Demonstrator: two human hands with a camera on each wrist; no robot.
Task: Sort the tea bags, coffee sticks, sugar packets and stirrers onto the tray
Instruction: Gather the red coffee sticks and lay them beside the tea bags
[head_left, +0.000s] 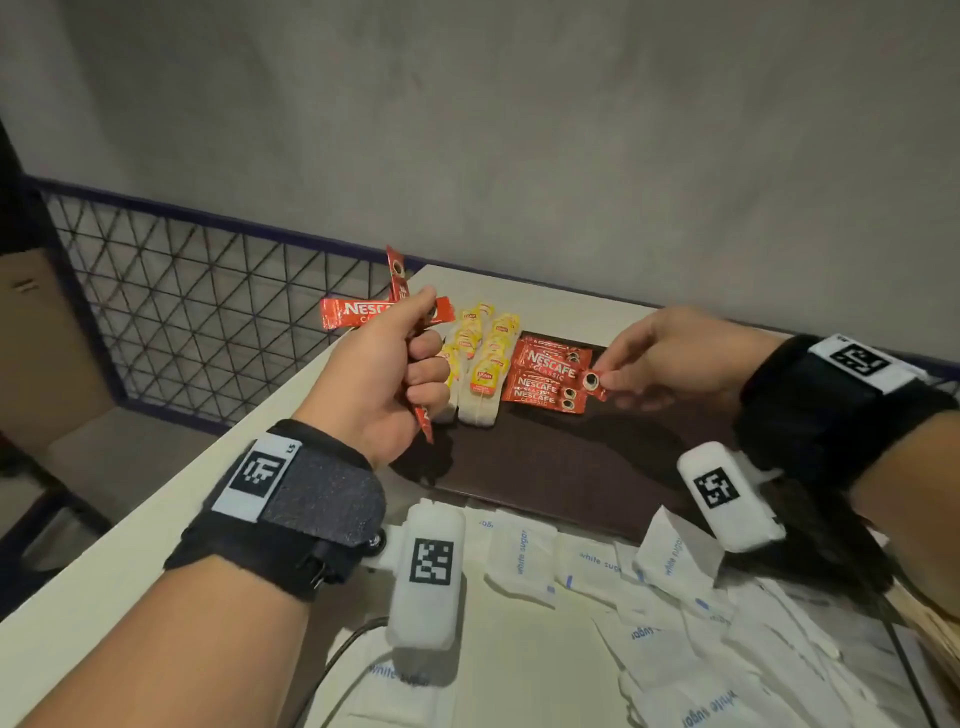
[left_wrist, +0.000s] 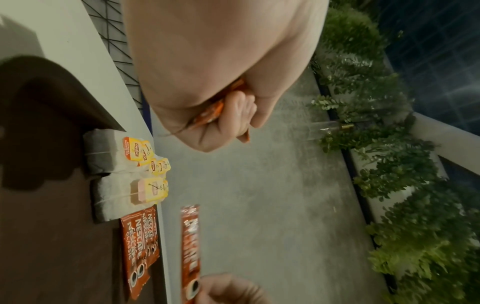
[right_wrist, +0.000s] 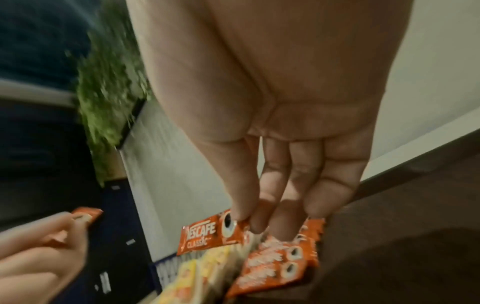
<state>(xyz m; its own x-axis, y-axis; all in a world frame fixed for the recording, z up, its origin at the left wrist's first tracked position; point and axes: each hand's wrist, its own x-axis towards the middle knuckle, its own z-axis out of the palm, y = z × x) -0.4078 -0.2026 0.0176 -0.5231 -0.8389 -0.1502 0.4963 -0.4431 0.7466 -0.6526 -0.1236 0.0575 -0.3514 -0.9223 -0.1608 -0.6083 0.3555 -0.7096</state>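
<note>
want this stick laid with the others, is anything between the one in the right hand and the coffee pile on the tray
Nothing visible blocks it. The right hand pinches a Nescafe stick just above the stack of Nescafe sticks on the dark tray; the tea bags sit to the left.

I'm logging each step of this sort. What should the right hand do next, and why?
Probably lower the coffee stick pinched in the right hand onto the stick pile on the tray and let go: it hangs just over that pile, and the left hand holds more.
</note>
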